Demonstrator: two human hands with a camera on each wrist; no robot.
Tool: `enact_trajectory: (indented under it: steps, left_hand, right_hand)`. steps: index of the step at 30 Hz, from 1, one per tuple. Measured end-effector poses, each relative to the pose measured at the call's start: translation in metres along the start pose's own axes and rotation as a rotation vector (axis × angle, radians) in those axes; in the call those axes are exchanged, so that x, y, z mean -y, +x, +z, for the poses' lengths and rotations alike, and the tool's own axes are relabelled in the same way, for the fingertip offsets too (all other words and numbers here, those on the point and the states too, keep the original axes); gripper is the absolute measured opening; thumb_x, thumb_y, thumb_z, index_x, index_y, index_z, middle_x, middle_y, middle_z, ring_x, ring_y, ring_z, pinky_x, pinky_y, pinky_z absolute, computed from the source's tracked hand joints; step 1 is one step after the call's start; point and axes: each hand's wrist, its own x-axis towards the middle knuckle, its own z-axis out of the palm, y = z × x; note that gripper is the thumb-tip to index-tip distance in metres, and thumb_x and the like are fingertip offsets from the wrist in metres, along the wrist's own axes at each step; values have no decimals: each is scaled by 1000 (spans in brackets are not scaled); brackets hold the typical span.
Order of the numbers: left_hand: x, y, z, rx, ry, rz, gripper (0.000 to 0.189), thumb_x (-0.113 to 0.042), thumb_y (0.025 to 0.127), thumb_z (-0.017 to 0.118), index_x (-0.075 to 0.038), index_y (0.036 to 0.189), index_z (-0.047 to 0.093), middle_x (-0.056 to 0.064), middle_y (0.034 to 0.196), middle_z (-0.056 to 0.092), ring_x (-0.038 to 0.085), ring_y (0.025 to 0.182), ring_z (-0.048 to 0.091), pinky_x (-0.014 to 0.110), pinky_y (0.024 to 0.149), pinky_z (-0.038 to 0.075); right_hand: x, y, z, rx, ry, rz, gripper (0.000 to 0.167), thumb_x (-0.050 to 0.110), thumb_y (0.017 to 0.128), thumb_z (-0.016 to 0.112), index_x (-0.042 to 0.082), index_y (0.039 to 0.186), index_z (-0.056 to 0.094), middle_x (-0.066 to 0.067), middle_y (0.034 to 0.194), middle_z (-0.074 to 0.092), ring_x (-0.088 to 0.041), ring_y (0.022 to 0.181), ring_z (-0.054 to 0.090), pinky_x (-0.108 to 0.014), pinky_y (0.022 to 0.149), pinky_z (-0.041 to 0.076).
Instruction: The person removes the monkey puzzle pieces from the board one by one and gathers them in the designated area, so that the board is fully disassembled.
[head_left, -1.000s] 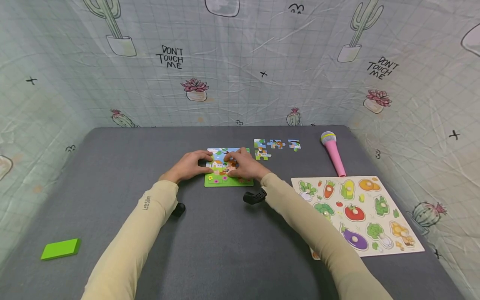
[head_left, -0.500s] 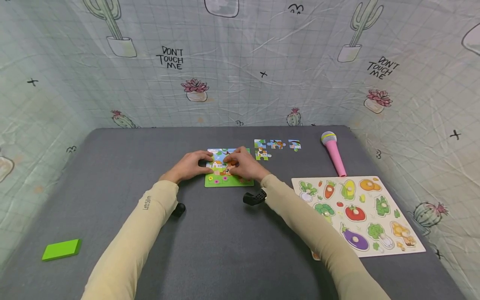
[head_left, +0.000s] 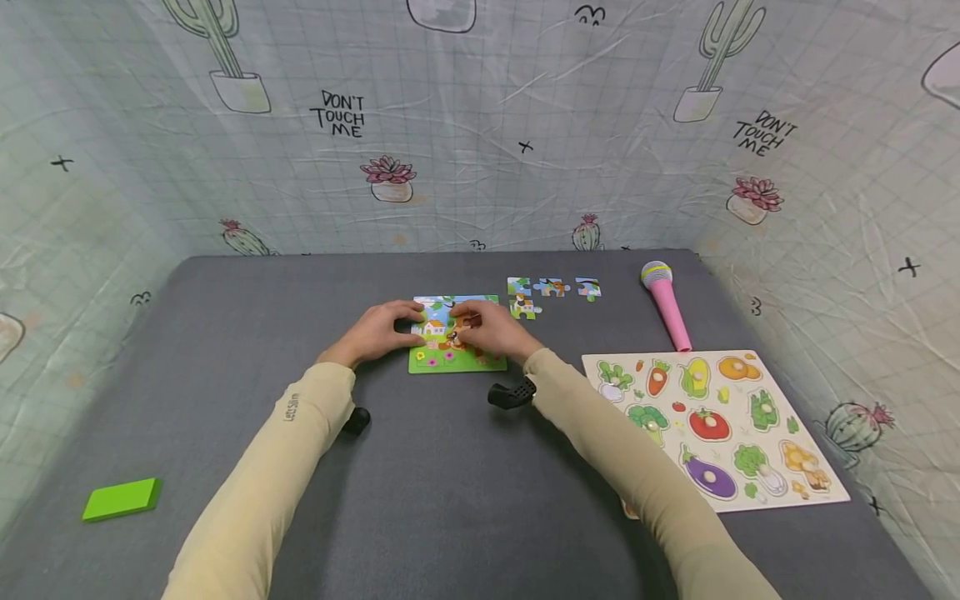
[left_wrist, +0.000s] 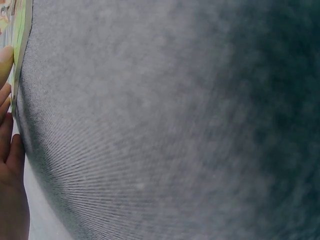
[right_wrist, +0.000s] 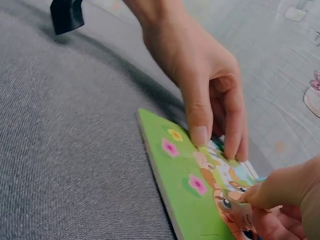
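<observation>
A small picture puzzle [head_left: 450,364] with a green border lies on the grey table, showing a house, flowers and a brown animal's face. Along its left side rests my left hand [head_left: 375,333], thumb and fingertips spread on the board; the right wrist view shows this left hand [right_wrist: 200,65] coming down onto the puzzle [right_wrist: 175,160]. Thumb and fingers of my right hand [head_left: 497,330] pinch a puzzle piece over the animal's face, and the hand covers most of that piece. Only fingers of the left hand [left_wrist: 12,170] and the board's edge show in the left wrist view.
Several loose puzzle pieces [head_left: 553,288] lie just beyond the board's right side. A pink toy microphone [head_left: 670,312] and a vegetable peg board [head_left: 750,442] are to the right, partly under the right sleeve. A green block [head_left: 122,499] sits at left front.
The right hand's fingers have shifted slightly toward me and right over the board, uncovering more of the animal's picture. The left hand keeps its place.
</observation>
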Motion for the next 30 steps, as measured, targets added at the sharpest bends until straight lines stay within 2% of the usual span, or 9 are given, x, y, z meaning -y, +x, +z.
enact_trajectory:
  steps: [7, 11, 15, 19, 24, 30]
  left_hand:
    - [0, 1, -1, 0, 6, -6, 48, -29, 89, 74, -1, 127, 64, 14, 147, 46, 33, 139, 36, 50, 115, 29]
    - [1, 0, -1, -3, 2, -2, 49, -28, 89, 74, -1, 127, 64, 15, 147, 46, 34, 139, 36, 50, 115, 29]
    - [1, -1, -1, -5, 1, 0, 48, -29, 89, 74, -2, 127, 64, 14, 147, 46, 34, 139, 36, 50, 115, 29]
    - [1, -1, 0, -4, 6, 2, 48, -29, 89, 74, -1, 127, 64, 14, 147, 46, 34, 139, 36, 51, 115, 30]
    - [1, -1, 0, 6, 7, 3, 47, -29, 89, 74, -1, 126, 65, 14, 146, 47, 34, 138, 37, 50, 115, 30]
    - [1, 0, 0, 10, 7, 9, 47, -28, 89, 74, -2, 126, 65, 13, 146, 47, 33, 138, 37, 50, 115, 30]
  right_hand:
    - [-1, -7, -9, -24, 105, 16, 40, 17, 96, 65, 9, 135, 58, -8, 131, 58, -24, 112, 59, -37, 91, 53]
    - [-4, -12, -17, -81, 141, 9, 37, 13, 96, 64, 8, 133, 59, -8, 132, 57, -26, 111, 60, -38, 88, 54]
    - [-9, -17, -28, -147, 174, 33, 35, 14, 95, 66, 11, 130, 61, -8, 130, 57, -27, 113, 57, -41, 91, 52]
    - [-19, -23, -41, -191, 203, 74, 35, 13, 97, 63, 13, 131, 60, -8, 130, 56, -28, 114, 55, -44, 92, 51]
    - [-37, -31, -61, -233, 182, 108, 34, 10, 101, 56, 11, 134, 57, -11, 131, 53, -30, 118, 52, -45, 93, 49]
    - [-58, -38, -83, -306, 201, 151, 36, 8, 100, 57, 7, 136, 55, -15, 132, 50, -33, 116, 50, -48, 96, 47]
